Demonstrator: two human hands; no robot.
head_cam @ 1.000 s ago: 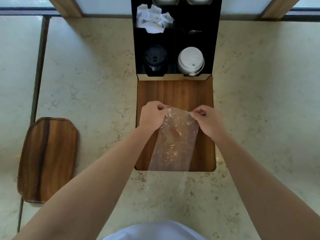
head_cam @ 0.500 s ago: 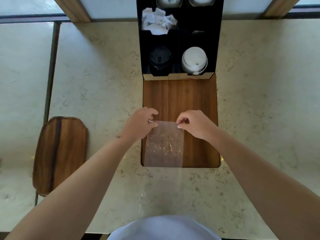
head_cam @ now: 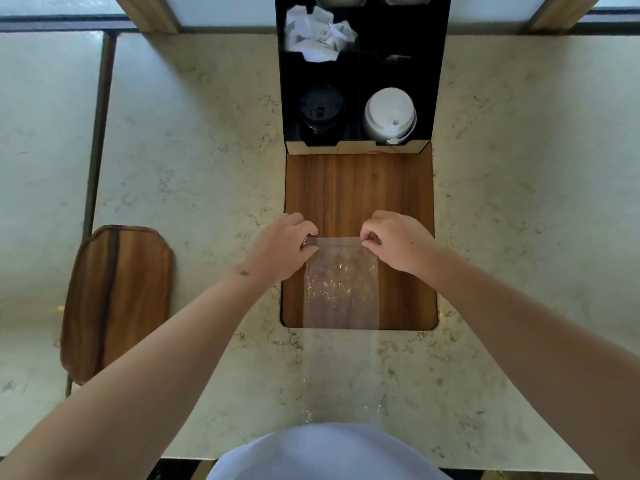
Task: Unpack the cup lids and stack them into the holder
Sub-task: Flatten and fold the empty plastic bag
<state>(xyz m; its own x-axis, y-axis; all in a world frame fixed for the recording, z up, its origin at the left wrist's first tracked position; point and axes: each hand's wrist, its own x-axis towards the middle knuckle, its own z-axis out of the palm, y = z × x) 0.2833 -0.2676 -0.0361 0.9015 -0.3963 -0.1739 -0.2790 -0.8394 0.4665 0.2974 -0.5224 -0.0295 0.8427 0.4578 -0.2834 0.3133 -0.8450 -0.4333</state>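
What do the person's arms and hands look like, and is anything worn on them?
Both forearms are bare, with no sleeves, gloves, watch or rings visible. The left hand has a small dark mark near its wrist. The right hand shows a few tiny dark spots.

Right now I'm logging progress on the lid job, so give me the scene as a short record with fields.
left hand: pinches one top corner of the plastic bag
right hand: pinches the other top corner
plastic bag: clear, looks empty, hangs over the wooden tray and counter edge
holder: black, at the far end of the tray
black lids: near-left compartment
white lids: near-right compartment
crumpled paper: compartment behind the black lids
wooden board: left, on the counter
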